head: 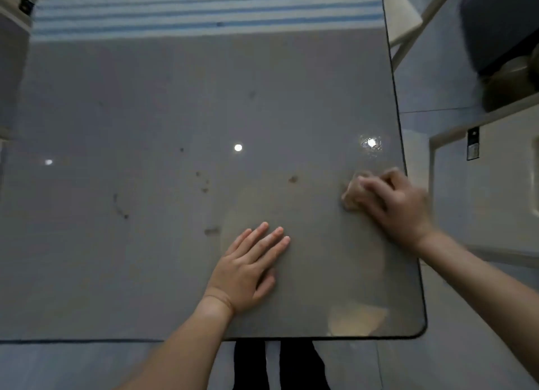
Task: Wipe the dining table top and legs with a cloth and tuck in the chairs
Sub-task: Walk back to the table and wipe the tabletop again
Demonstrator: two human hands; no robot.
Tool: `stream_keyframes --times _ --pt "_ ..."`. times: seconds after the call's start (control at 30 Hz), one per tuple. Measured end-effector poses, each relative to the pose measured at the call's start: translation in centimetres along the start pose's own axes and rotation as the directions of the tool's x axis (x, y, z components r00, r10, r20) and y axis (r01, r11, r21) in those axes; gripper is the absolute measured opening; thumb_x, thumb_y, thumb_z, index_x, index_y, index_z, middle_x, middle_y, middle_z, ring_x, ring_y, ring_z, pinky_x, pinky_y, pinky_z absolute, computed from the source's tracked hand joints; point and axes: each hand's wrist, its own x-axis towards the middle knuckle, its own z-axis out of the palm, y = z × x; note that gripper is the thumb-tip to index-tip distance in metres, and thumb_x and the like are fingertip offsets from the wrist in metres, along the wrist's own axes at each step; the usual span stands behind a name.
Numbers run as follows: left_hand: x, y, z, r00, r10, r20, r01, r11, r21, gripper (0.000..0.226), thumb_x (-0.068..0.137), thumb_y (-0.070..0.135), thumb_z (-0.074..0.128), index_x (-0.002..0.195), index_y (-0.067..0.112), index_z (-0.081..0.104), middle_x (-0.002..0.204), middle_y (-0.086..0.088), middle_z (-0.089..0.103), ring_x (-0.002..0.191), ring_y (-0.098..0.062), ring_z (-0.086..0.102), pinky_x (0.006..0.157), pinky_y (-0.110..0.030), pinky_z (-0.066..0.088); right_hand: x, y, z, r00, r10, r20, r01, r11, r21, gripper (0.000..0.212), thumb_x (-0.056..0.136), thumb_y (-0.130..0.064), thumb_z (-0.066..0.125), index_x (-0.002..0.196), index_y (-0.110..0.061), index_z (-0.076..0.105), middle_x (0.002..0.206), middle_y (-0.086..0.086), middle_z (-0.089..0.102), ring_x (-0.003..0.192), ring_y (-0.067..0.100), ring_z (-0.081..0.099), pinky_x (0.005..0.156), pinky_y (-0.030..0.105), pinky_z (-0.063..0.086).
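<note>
The cloth (351,193) is bunched into a pale wad and pressed to the tabletop (145,112) close to its right edge. It is gripped under the curled fingers of the right hand (399,203), presumably to give a firm pad for scrubbing. Both are blurred, so the exact grip cannot be made out. The left hand (248,268) is laid flat nearer the front edge, fingers straight and holding nothing, probably as a brace. Dark marks (292,179) are scattered left of the cloth, not yet wiped. A striped fabric (204,10) is spread across the far end. What appears to be a white chair (405,19) is seen beyond the right edge.
</note>
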Motion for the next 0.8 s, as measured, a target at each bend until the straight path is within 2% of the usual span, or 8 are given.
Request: stream_keyframes --times 0.07,0.2,0.33,0.47,0.53,0.67,0.73,0.8 --pt "0.0 0.0 0.0 1.000 -0.002 0.003 0.002 1.000 -0.003 0.063 0.082 0.030 0.051 0.144 0.024 0.040 0.152 0.005 0.036 0.144 -0.021 0.028 0.117 -0.038 0.024 6.4 2.1 0.8 0.971 0.204 -0.127 -0.212 0.976 -0.051 0.041 0.089 -0.052 0.054 0.110 -0.018 0.063 0.103 0.016 0.050 0.084 0.033 0.056 0.068 0.035 0.044" --pt "-0.1 -0.1 0.1 1.000 -0.004 0.000 0.004 1.000 -0.006 0.063 0.084 0.030 0.051 0.145 0.024 0.039 0.153 0.005 0.034 0.145 -0.021 0.026 0.117 -0.039 0.024 16.6 0.2 3.0 0.861 0.485 -0.155 -0.491 0.871 -0.001 0.038 0.090 -0.050 0.052 0.112 -0.020 0.055 0.122 0.017 0.045 0.108 0.035 0.051 0.083 0.039 0.043" --pt "-0.1 -0.1 0.1 1.000 0.002 0.031 -0.002 1.000 0.001 0.064 0.082 0.032 0.052 0.145 0.024 0.040 0.153 0.004 0.035 0.144 -0.021 0.026 0.116 -0.040 0.026 13.6 -8.7 6.4 0.996 0.091 -0.013 -0.089 0.990 0.107 0.037 0.086 -0.044 0.060 0.106 -0.012 0.061 0.102 0.020 0.051 0.092 0.036 0.052 0.078 0.039 0.047" --pt "0.0 0.1 -0.3 0.997 -0.009 0.077 0.009 1.000 0.000 0.066 0.081 0.034 0.052 0.145 0.026 0.038 0.153 0.005 0.034 0.145 -0.021 0.023 0.117 -0.040 0.024 5.9 -9.6 4.5 0.948 -0.308 0.082 0.281 0.929 0.240 0.043 0.091 -0.042 0.059 0.117 -0.008 0.067 0.097 0.019 0.055 0.085 0.033 0.052 0.078 0.037 0.046" --pt "0.0 0.1 -0.3 0.997 -0.011 0.083 0.013 1.000 -0.021 0.068 0.082 0.035 0.052 0.147 0.026 0.035 0.155 0.005 0.030 0.146 -0.020 0.021 0.117 -0.039 0.024 6.1 -6.5 3.8 0.922 -0.381 0.072 0.363 0.913 0.186 0.045 0.093 -0.044 0.054 0.117 -0.008 0.068 0.096 0.018 0.055 0.085 0.031 0.053 0.076 0.036 0.045" --pt "-0.2 -0.1 -0.1 0.997 -0.003 0.072 0.006 0.999 -0.043 0.072 0.080 0.038 0.054 0.148 0.028 0.032 0.156 0.007 0.027 0.146 -0.019 0.020 0.116 -0.038 0.024 15.4 -0.8 4.1 0.993 0.071 -0.099 -0.070 0.997 0.009 0.042 0.091 -0.050 0.053 0.112 -0.016 0.064 0.102 0.018 0.051 0.090 0.035 0.054 0.071 0.032 0.040" --pt "-0.2 -0.2 0.1 0.999 0.010 0.053 -0.007 0.999 -0.047 0.074 0.078 0.038 0.055 0.148 0.028 0.032 0.156 0.008 0.028 0.146 -0.019 0.021 0.115 -0.038 0.026 21.4 0.1 4.5 0.915 0.379 -0.141 -0.380 0.925 0.014 0.039 0.090 -0.053 0.051 0.113 -0.023 0.057 0.120 0.018 0.046 0.106 0.036 0.051 0.085 0.040 0.044" --pt "-0.2 -0.3 0.1 0.998 0.019 0.059 -0.017 0.999 -0.030 0.077 0.077 0.040 0.056 0.148 0.028 0.031 0.156 0.008 0.027 0.146 -0.020 0.021 0.115 -0.038 0.026 26.4 -1.6 5.8 0.832 0.536 -0.146 -0.535 0.844 0.051 0.040 0.090 -0.051 0.051 0.117 -0.021 0.055 0.136 0.021 0.041 0.118 0.038 0.048 0.096 0.040 0.042"
